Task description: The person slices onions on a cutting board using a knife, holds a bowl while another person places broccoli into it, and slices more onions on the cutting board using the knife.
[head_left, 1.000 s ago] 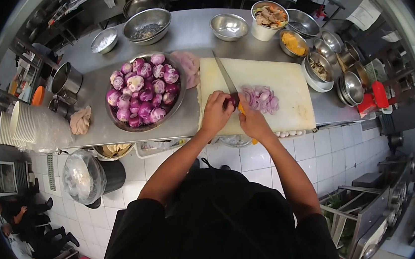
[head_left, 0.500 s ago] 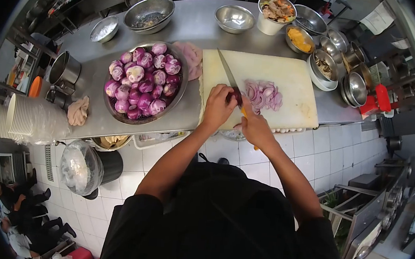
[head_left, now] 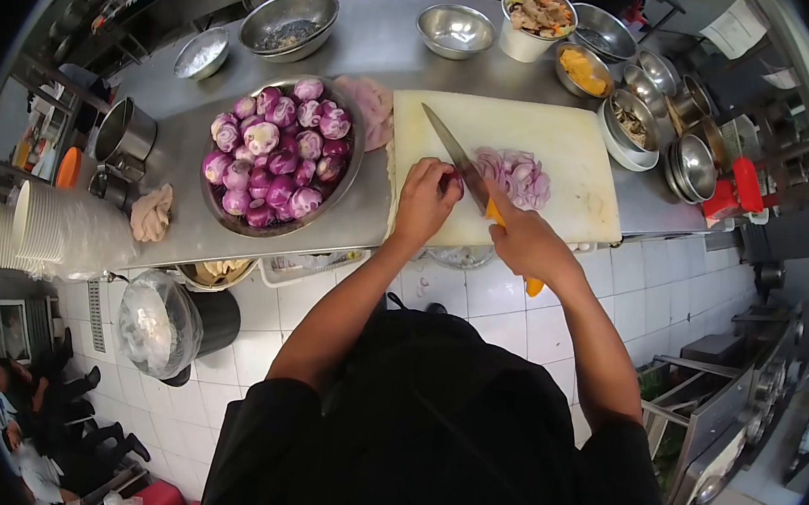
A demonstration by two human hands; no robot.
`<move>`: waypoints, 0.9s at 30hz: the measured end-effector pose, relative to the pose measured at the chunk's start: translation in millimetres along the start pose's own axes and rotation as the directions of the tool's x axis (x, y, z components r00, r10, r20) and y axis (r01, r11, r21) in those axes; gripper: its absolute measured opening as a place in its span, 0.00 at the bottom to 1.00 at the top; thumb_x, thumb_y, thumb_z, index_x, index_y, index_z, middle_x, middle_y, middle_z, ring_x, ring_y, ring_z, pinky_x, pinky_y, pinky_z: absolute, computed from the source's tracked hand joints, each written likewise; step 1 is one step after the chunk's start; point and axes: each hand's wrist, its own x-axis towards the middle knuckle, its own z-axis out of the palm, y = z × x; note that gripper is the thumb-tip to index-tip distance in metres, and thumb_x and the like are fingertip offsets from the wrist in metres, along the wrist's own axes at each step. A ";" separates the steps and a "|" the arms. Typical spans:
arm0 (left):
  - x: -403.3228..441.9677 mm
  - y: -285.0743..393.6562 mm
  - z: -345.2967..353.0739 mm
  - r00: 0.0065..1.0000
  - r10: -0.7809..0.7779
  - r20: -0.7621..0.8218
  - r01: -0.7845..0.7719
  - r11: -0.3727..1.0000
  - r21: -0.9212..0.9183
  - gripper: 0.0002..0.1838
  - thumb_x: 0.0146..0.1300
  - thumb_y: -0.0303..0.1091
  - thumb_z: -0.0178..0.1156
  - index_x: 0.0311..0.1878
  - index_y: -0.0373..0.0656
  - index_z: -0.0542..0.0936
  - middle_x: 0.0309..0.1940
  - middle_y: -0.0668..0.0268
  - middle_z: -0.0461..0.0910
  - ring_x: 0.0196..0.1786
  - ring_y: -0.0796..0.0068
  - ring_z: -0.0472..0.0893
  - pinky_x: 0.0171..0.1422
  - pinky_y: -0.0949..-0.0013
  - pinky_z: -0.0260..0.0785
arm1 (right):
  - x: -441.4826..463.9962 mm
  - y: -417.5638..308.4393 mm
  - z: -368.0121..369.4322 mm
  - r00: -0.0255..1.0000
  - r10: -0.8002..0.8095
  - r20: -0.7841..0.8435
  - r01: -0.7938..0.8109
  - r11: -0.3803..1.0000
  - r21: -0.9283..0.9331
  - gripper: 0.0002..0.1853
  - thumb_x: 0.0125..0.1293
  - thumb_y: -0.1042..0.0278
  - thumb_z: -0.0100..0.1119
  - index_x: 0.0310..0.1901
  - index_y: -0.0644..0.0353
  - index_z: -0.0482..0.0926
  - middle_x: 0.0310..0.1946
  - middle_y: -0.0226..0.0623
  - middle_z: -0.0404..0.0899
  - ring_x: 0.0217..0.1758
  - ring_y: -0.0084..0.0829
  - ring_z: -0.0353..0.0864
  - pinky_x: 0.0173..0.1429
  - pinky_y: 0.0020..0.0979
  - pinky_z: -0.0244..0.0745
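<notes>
My right hand [head_left: 532, 242] is closed around the orange handle of a long kitchen knife [head_left: 457, 154]. The blade points away and to the left over a white cutting board [head_left: 586, 139]. On the board's near left part, my left hand [head_left: 426, 199] grips a red onion [head_left: 453, 188], mostly hidden under the fingers, with the blade close along its right side. Sliced onion [head_left: 521, 178] lies in a loose pile just right of the blade. Left of the board, a wide metal bowl [head_left: 352, 172] is heaped with peeled red onions [head_left: 282, 158].
A pink cloth [head_left: 370, 108] lies between bowl and board. Metal bowls [head_left: 456, 32] and a white tub of cut food [head_left: 525, 42] stand along the back. Stacked white containers [head_left: 46, 228] are at left. A lined bin [head_left: 159, 326] stands on the floor; people [head_left: 59, 404] sit at lower left.
My right hand and the knife have moved right and toward me, so more of the orange handle shows. My left hand stays at nearly the same spot on the onion.
</notes>
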 end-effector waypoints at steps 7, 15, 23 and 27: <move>0.2 -2.6 1.1 1.000 -0.016 0.014 0.016 1.000 0.005 0.09 0.54 0.28 0.62 0.38 0.36 0.79 0.39 0.57 0.76 0.44 0.54 0.76 0.51 0.59 0.70 | 11.7 18.1 31.4 0.981 -0.119 -0.151 0.113 0.992 -0.051 0.37 0.64 0.72 0.48 0.74 0.50 0.47 0.30 0.63 0.79 0.34 0.61 0.79 0.47 0.54 0.72; -0.5 -5.5 0.7 0.999 -0.008 0.037 0.007 1.000 0.030 0.10 0.54 0.28 0.62 0.39 0.36 0.78 0.39 0.57 0.77 0.43 0.56 0.78 0.50 0.61 0.72 | 72.3 50.5 60.9 0.907 -0.273 -0.321 0.291 0.957 0.009 0.37 0.63 0.73 0.49 0.73 0.54 0.49 0.31 0.61 0.79 0.35 0.59 0.79 0.47 0.54 0.72; 0.9 -2.1 -1.1 0.999 0.042 0.005 -0.042 0.997 0.071 0.10 0.55 0.27 0.63 0.40 0.35 0.78 0.40 0.57 0.77 0.42 0.59 0.80 0.48 0.63 0.74 | 2.7 0.3 -5.1 0.999 0.014 0.038 -0.015 0.999 0.030 0.36 0.66 0.70 0.48 0.74 0.50 0.48 0.35 0.62 0.80 0.39 0.58 0.80 0.47 0.51 0.73; 0.9 -1.8 -0.2 1.000 -0.008 0.025 0.007 0.999 0.052 0.09 0.55 0.26 0.63 0.40 0.34 0.79 0.40 0.56 0.77 0.42 0.58 0.80 0.48 0.63 0.74 | -0.6 -0.9 6.1 1.000 0.002 0.013 -0.002 1.000 -0.001 0.36 0.66 0.70 0.47 0.74 0.49 0.46 0.33 0.62 0.80 0.37 0.58 0.80 0.46 0.52 0.73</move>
